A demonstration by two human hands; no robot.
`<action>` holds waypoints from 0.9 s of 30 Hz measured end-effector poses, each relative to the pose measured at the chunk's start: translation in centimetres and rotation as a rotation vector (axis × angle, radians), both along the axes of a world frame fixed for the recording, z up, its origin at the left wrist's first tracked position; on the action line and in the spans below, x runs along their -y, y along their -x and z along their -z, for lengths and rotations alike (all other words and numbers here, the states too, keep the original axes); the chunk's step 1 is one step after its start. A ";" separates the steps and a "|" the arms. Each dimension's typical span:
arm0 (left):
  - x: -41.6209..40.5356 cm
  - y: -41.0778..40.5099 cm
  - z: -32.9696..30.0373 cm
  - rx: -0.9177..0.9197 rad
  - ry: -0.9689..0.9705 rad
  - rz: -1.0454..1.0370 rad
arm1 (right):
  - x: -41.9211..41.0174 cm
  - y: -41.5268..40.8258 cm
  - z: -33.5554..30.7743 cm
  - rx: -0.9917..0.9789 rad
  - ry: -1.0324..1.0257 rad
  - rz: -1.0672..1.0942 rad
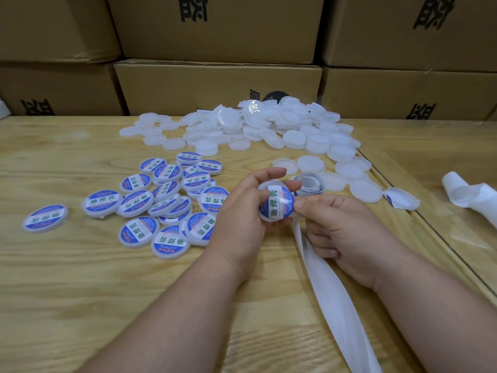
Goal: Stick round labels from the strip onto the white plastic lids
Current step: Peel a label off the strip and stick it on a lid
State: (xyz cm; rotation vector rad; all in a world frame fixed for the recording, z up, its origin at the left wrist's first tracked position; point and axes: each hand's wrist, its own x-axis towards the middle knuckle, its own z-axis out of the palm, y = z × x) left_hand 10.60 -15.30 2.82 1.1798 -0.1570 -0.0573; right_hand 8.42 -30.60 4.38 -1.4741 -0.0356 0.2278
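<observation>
Well left of the grip, one labelled lid (45, 218) lies alone on the wooden table (67, 265). Nearer, just left of the grip, a cluster of labelled lids (166, 200) lies overlapping. The left hand (242, 211) holds a white lid (274, 204) above the table, fingers curled round its rim. Its blue round label (277, 203) faces up. The right hand (341, 232) meets it from the right, thumb pressed on the label's edge, other fingers curled round the white backing strip (330, 292), which trails below the grip. Beyond the grip lies a heap of bare lids (269, 125) before cardboard boxes (215, 84). Far right sits loose strip (468, 195).
</observation>
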 end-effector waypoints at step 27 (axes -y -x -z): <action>0.1 0.3 0.2 0.068 -0.154 -0.224 | 0.5 -0.2 0.1 0.026 -0.009 -0.029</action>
